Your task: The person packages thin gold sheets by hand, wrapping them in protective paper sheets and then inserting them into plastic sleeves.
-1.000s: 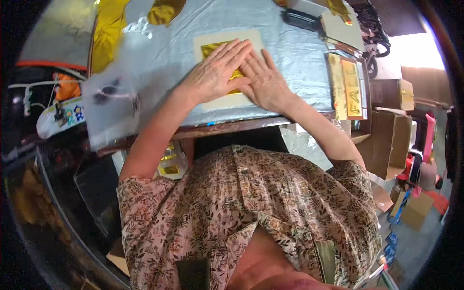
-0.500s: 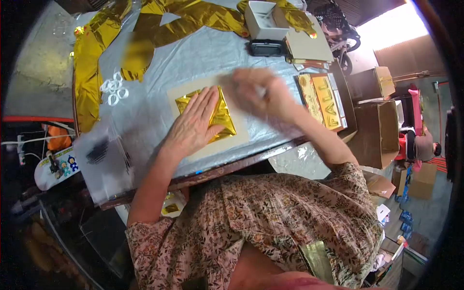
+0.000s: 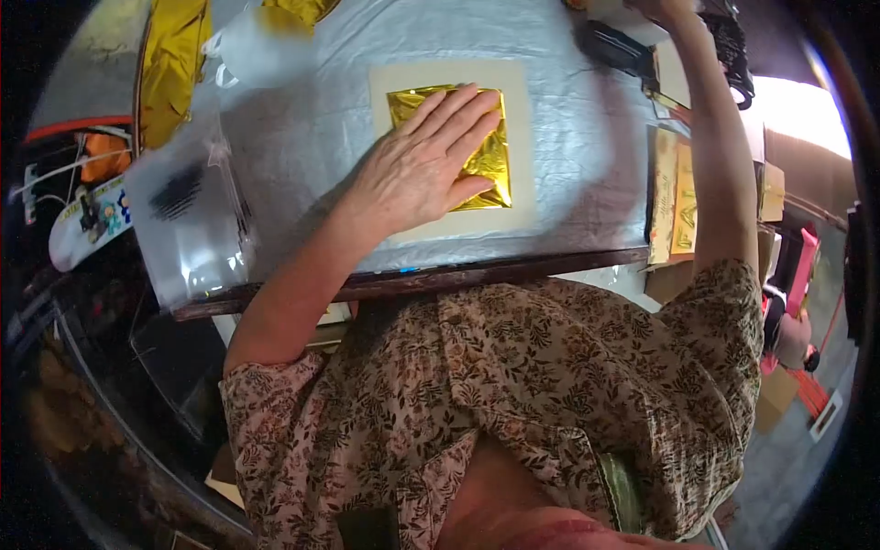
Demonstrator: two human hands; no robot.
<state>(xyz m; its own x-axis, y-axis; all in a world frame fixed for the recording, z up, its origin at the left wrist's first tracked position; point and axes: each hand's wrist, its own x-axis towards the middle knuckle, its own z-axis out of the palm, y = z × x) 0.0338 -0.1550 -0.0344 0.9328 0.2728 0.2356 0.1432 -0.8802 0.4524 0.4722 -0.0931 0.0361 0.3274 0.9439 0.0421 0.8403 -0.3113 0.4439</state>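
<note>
My left hand (image 3: 422,160) lies flat with its fingers stretched out on a folded gold foil piece (image 3: 498,174). The foil rests on a square beige board (image 3: 519,147), whose border shows around it. My right arm reaches far forward to the top right. Only part of my right hand (image 3: 667,7) shows at the upper edge, close to a white box (image 3: 628,20); its fingers are cut off or too dark to make out. Beneath that box sits a black case (image 3: 619,48).
Printed "FALL" packs (image 3: 674,197) lie at the table's right side. Clear plastic sleeves (image 3: 188,215) sit at the left front corner. Gold foil (image 3: 172,69) hangs along the left edge, near white rings (image 3: 225,77). A silvery sheet (image 3: 587,137) covers the table.
My right hand has gone from beside the foil to the far top right. My left hand stays flat on the foil. The view has shifted, so the table appears displaced.
</note>
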